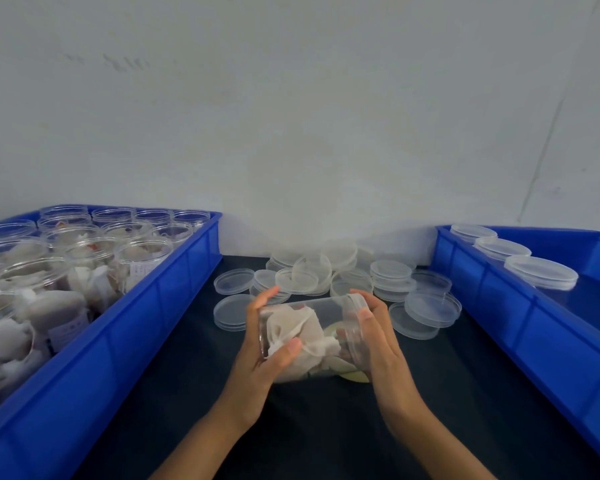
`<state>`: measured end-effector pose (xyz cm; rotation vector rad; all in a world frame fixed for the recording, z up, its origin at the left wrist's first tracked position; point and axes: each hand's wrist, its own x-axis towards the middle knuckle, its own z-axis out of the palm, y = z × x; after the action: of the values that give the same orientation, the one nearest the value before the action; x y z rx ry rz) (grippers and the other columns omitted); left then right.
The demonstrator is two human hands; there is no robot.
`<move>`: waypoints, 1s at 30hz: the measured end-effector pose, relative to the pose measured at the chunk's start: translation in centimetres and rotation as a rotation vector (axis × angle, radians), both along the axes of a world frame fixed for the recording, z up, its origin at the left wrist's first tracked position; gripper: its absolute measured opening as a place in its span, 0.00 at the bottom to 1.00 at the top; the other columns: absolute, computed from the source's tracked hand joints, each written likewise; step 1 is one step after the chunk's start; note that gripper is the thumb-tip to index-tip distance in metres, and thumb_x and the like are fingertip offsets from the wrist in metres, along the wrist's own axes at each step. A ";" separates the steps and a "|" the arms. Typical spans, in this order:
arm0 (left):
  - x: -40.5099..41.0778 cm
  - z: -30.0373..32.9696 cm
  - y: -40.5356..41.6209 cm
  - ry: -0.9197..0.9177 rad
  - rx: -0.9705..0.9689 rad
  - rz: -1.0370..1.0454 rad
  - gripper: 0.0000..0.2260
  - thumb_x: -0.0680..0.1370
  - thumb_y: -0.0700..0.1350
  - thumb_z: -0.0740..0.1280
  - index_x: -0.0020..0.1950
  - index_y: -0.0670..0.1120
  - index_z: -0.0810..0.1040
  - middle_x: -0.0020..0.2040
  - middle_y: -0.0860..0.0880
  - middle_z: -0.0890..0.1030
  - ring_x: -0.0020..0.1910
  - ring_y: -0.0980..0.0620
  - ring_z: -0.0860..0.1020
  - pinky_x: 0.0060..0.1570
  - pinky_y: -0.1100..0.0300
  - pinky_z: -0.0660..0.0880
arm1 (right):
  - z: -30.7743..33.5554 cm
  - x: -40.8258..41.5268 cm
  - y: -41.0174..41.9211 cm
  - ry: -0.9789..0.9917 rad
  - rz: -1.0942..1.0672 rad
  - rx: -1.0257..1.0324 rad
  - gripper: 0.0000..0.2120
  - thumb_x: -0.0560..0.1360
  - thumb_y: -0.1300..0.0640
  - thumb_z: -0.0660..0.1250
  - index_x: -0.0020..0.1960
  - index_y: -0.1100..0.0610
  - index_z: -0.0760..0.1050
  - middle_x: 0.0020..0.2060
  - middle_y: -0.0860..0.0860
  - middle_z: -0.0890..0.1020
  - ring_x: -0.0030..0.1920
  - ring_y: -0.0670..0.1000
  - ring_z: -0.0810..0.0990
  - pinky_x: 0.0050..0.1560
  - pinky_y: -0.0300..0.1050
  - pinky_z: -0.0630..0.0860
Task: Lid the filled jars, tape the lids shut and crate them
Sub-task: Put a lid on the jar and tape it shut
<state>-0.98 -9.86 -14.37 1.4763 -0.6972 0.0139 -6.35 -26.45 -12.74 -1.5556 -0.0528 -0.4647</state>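
A clear plastic jar [312, 332] filled with white cloth pouches lies on its side in mid-air over the dark table, mouth end to the right. My left hand [262, 344] grips its base end, thumb across the front. My right hand [378, 337] grips the lid end, fingers curled round a clear lid on the jar's mouth. A heap of loose clear lids [329, 275] lies on the table just behind the jar. The blue crate on the left [174, 303] holds several filled, open jars [84, 258].
A second blue crate [520, 306] stands at the right with three lidded jars [541, 271] along its far side. A yellowish scrap [354, 376] lies on the dark table [326, 427] under the jar. A white wall rises behind.
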 end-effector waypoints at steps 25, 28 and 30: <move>-0.4 0.3 -0.2 -0.134 0.049 -0.023 0.27 0.72 0.56 0.67 0.68 0.56 0.61 0.59 0.65 0.75 0.59 0.59 0.76 0.51 0.68 0.75 | 0.7 -0.2 0.0 0.111 -0.016 0.117 0.16 0.81 0.43 0.56 0.58 0.51 0.76 0.55 0.64 0.79 0.55 0.64 0.80 0.53 0.64 0.79; -0.2 0.5 -0.3 -0.091 0.011 -0.025 0.26 0.71 0.57 0.67 0.66 0.54 0.65 0.57 0.63 0.77 0.57 0.60 0.78 0.48 0.69 0.75 | 0.5 -0.6 -0.4 0.097 0.036 0.074 0.28 0.74 0.32 0.60 0.61 0.52 0.74 0.59 0.63 0.77 0.58 0.61 0.79 0.54 0.60 0.80; 0.0 0.7 -0.2 0.132 -0.020 -0.049 0.27 0.67 0.62 0.67 0.64 0.53 0.70 0.51 0.58 0.81 0.48 0.58 0.81 0.39 0.67 0.77 | 0.3 -0.9 -0.5 0.016 0.088 -0.064 0.33 0.71 0.29 0.58 0.69 0.46 0.68 0.67 0.49 0.73 0.67 0.46 0.73 0.64 0.51 0.75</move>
<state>-0.96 -10.07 -13.67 1.4264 -0.6236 -0.1129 -7.21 -26.93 -12.43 -1.6130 -0.1246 -0.3848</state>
